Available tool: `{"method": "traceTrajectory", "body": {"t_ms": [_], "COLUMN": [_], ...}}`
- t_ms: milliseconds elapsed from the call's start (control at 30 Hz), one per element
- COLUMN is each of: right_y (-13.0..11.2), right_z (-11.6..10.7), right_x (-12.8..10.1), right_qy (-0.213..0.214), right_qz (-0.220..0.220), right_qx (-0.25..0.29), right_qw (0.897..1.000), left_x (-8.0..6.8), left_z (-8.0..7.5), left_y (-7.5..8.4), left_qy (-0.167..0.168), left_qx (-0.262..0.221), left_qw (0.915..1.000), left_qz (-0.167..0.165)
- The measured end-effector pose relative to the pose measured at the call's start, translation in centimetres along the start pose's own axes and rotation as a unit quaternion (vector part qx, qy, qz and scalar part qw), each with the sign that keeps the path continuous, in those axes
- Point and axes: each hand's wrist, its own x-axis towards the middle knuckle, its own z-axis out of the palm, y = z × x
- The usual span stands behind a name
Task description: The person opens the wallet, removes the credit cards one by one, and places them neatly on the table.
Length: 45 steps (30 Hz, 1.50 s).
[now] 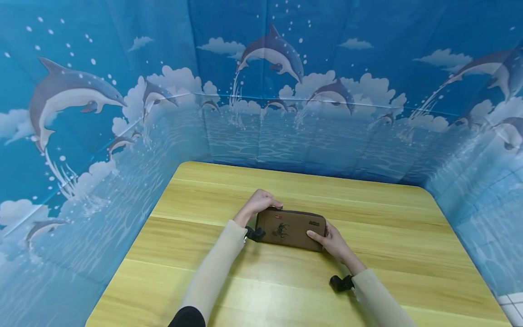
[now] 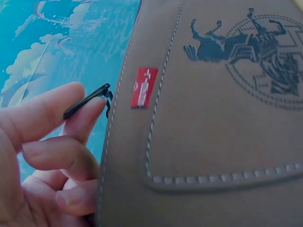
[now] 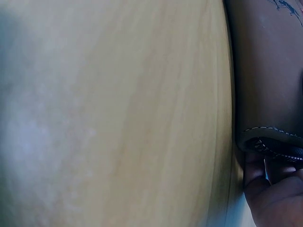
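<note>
A brown fabric pouch with a dark printed emblem and a small red tag lies on the wooden table. My left hand is at the pouch's far left corner. There its thumb and forefinger pinch the black zipper pull. My right hand grips the pouch's right end, thumb on the front face and fingers curled round the end. In the right wrist view the pouch shows its stitched edge against the table.
Blue sheets printed with dolphins wall the table in at the back and on both sides. Bare wood lies all around the pouch. A black wrist camera sits on each sleeve.
</note>
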Motion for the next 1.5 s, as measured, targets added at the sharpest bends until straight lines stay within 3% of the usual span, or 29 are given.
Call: {"method": "traceTrajectory", "body": {"t_ms": [967, 1200, 1500], "right_y": [0.3, 3.5, 3.7], "right_z": [0.0, -0.1, -0.1], "right_x": [0.5, 1.6, 1.4], "right_qy": [-0.002, 0.005, 0.007], "right_qz": [0.002, 0.005, 0.003], "right_qx": [0.016, 0.034, 0.032], "right_qw": [1.0, 0.999, 0.999], "left_x": [2.9, 3.2, 3.4], "left_z": [2.9, 3.8, 4.8], "left_y": [1.3, 1.9, 2.4], "left_qy": [-0.055, -0.065, -0.064], "left_qx": [0.027, 0.013, 0.008], "left_qw": [0.9981, 0.9977, 0.9977], "left_qz": [-0.012, -0.012, -0.019]}}
